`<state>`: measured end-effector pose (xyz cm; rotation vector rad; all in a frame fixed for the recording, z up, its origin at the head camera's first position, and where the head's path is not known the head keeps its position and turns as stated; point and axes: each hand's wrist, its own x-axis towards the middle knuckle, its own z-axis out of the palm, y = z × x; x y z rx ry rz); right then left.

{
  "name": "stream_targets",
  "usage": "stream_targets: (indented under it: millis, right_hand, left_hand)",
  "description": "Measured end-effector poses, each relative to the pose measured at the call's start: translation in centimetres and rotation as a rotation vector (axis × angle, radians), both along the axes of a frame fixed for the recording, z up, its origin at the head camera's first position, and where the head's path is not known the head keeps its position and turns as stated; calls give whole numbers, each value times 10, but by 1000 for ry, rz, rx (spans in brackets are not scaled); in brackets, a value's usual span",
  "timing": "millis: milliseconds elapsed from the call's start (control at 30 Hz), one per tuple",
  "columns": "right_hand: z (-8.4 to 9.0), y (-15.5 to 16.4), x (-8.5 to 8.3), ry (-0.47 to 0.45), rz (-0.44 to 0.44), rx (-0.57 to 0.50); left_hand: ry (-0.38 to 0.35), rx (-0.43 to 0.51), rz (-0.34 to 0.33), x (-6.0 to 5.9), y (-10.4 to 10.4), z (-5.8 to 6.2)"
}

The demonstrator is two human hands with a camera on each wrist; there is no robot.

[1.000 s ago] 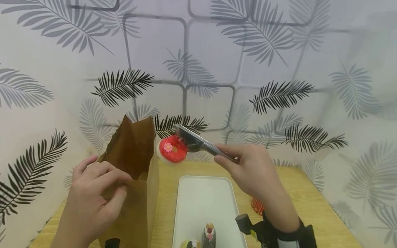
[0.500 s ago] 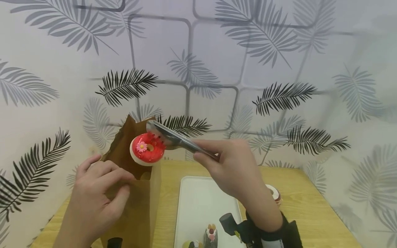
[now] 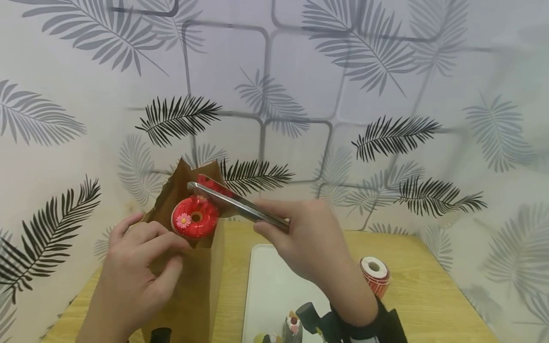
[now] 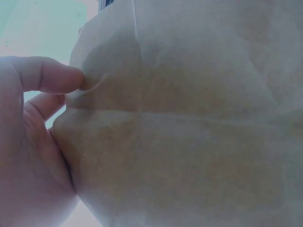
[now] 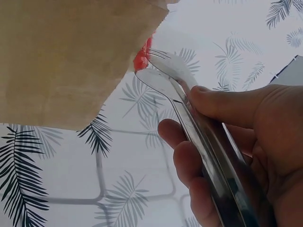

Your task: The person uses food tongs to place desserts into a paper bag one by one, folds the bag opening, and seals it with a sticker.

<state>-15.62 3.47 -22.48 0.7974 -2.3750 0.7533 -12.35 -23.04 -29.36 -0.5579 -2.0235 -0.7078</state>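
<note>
The left hand [image 3: 128, 267] pinches the edge of the brown paper bag [image 3: 193, 286] to keep its mouth wide, while the right hand [image 3: 309, 243] squeezes metal tongs [image 3: 238, 206] whose grip clamps a red donut [image 3: 194, 217] right over the bag's opening.

You're in a staged pastry-counter corner rather than a real shop: leaf-printed backdrop sheets [image 3: 300, 85] wall in a small wooden bench [image 3: 420, 290], where a white tray [image 3: 270, 286] holds little cakes [image 3: 291, 326] beside a brown paper bag [image 3: 193, 281].
</note>
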Motion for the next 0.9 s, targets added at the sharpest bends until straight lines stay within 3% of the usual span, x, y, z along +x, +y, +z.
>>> stream_targets:
  millis: [200,400,567,900]
  right_hand:
    - [-4,6,5,-12,-49,18]
    - [-4,13,11,-5,-66,13]
    - [-5,19,13,-8,-83,11]
    - [-7,30,18,-4,-117,15]
  left_hand:
    - [-28,-1,3,-1,1,0]
    - [53,3,-11,-3,2,-2]
    - [76,6,-19,-4,3,-3]
    - [-4,-14,-1,-2,0,-1]
